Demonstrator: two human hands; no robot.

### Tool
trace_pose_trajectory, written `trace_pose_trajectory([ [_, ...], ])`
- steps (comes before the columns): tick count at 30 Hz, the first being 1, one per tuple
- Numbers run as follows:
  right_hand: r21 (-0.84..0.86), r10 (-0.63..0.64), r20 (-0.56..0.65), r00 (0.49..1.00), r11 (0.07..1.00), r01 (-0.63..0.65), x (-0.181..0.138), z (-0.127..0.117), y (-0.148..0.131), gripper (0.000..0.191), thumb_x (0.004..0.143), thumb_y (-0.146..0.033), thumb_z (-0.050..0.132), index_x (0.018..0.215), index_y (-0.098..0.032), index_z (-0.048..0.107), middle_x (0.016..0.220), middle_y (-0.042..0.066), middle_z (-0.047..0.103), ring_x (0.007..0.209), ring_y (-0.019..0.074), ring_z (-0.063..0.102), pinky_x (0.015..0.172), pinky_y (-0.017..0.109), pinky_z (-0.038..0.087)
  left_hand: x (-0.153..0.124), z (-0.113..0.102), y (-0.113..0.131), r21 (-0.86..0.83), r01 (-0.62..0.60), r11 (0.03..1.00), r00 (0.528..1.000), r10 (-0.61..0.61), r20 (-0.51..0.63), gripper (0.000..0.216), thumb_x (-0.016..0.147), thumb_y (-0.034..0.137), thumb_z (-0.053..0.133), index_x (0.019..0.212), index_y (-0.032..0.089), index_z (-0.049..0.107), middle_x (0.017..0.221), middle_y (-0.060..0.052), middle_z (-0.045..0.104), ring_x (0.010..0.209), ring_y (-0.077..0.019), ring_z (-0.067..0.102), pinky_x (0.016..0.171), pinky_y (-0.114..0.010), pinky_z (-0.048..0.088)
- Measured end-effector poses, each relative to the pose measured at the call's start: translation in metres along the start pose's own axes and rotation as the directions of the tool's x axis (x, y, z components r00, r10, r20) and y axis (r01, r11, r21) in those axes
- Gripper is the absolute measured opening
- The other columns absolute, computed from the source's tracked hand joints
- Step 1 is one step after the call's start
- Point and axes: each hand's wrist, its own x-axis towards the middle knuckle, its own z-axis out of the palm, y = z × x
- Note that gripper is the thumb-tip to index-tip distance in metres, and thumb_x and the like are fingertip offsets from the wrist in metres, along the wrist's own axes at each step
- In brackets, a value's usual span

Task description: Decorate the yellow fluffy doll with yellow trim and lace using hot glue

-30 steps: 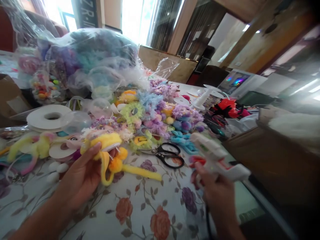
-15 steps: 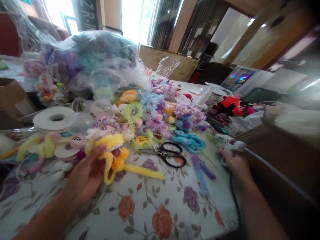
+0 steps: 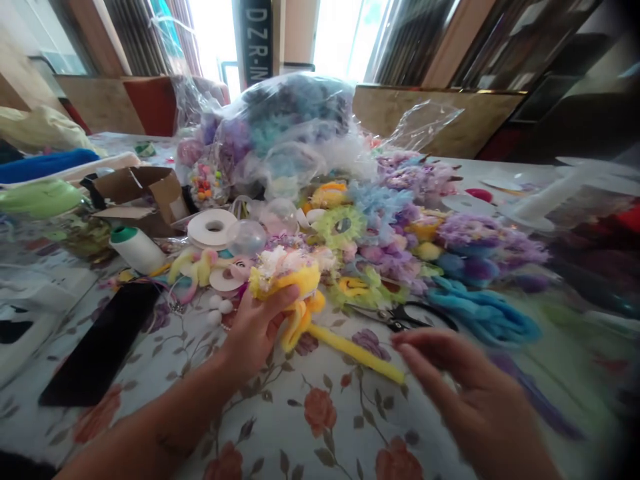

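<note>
My left hand (image 3: 255, 333) grips a yellow fuzzy craft piece (image 3: 295, 283) with pale frilly trim, a looped strip and small yellow pompoms below it. From the piece a straight yellow fuzzy strip (image 3: 355, 353) stretches right across the flowered cloth. Just past the end of this strip is my right hand (image 3: 470, 393), slightly blurred, its fingers loosely curved and nothing visible in them. Beyond its fingertips lie black-handled scissors (image 3: 400, 317), partly covered by the hand. A blue fuzzy bundle (image 3: 487, 317) and a purple fuzzy strip (image 3: 540, 397) lie farther right.
Fluffy pastel ornaments (image 3: 380, 213) crowd the table's middle, before a large clear plastic bag (image 3: 300, 120). On the left are a black phone-like slab (image 3: 103, 347), a thread cone (image 3: 136, 250), an opened cardboard box (image 3: 145, 197) and a white ribbon spool (image 3: 213, 230).
My right hand has let go of the white glue gun and come in toward the yellow strip. My view has turned left. The left hand still holds the yellow piece.
</note>
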Motion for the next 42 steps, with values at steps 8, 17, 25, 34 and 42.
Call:
trace_pose_trajectory([
  [8, 0.508, 0.111, 0.214, 0.970, 0.836, -0.208, 0.030, 0.096, -0.072, 0.034, 0.080, -0.042, 0.072, 0.088, -0.025, 0.043, 0.087, 0.002, 0.062, 0.079, 0.0192, 0.063, 0.064, 0.030, 0.055, 0.002, 0.001, 0.001, 0.104, -0.077, 0.992, 0.997, 0.077, 0.007, 0.034, 0.078, 0.024, 0.077, 0.109, 0.019, 0.066, 0.098, -0.006, 0.074, 0.092, -0.0233, 0.071, 0.075, -0.030, 0.059],
  [17, 0.634, 0.084, 0.140, 0.987, 0.758, -0.154, 0.025, 0.103, -0.067, 0.016, 0.087, -0.033, 0.063, 0.091, -0.022, 0.052, 0.074, -0.001, 0.060, 0.060, 0.0135, 0.058, 0.050, 0.024, 0.049, 0.002, 0.004, 0.001, 0.090, -0.082, 0.993, 0.996, 0.085, -0.022, 0.025, 0.073, 0.020, 0.080, 0.095, 0.020, 0.068, 0.097, -0.002, 0.074, 0.086, -0.0174, 0.070, 0.074, -0.026, 0.056],
  [25, 0.218, -0.192, -0.031, 0.981, 0.956, 0.194, 0.020, 0.097, -0.053, 0.023, 0.094, -0.017, 0.042, 0.106, -0.017, 0.062, 0.090, 0.006, 0.069, 0.076, 0.0180, 0.066, 0.065, 0.028, 0.053, 0.001, 0.003, -0.002, 0.080, -0.020, 0.997, 1.000, 0.019, 0.010, 0.027, 0.074, 0.023, 0.081, 0.098, 0.018, 0.069, 0.094, -0.004, 0.073, 0.087, -0.0194, 0.070, 0.073, -0.026, 0.056],
  [34, 0.046, -0.400, -0.203, 0.894, 0.908, 0.416, 0.022, 0.094, -0.050, 0.014, 0.089, -0.023, 0.067, 0.102, -0.021, 0.063, 0.086, 0.003, 0.070, 0.075, 0.0168, 0.068, 0.067, 0.027, 0.053, -0.001, 0.005, -0.005, 0.068, 0.027, 0.997, 1.000, -0.028, 0.011, 0.023, 0.076, 0.020, 0.078, 0.096, 0.016, 0.068, 0.091, -0.003, 0.073, 0.075, -0.0156, 0.069, 0.069, -0.025, 0.055],
  [42, -0.010, -0.432, -0.196, 0.880, 0.898, 0.439, 0.022, 0.092, -0.051, 0.006, 0.092, -0.019, 0.060, 0.090, -0.020, 0.066, 0.072, 0.002, 0.069, 0.060, 0.0142, 0.064, 0.056, 0.024, 0.046, -0.003, 0.006, -0.007, 0.110, 0.050, 0.993, 0.998, -0.054, 0.034, 0.020, 0.076, 0.024, 0.078, 0.091, 0.016, 0.067, 0.074, -0.001, 0.068, 0.052, -0.0120, 0.060, 0.048, -0.023, 0.046],
])
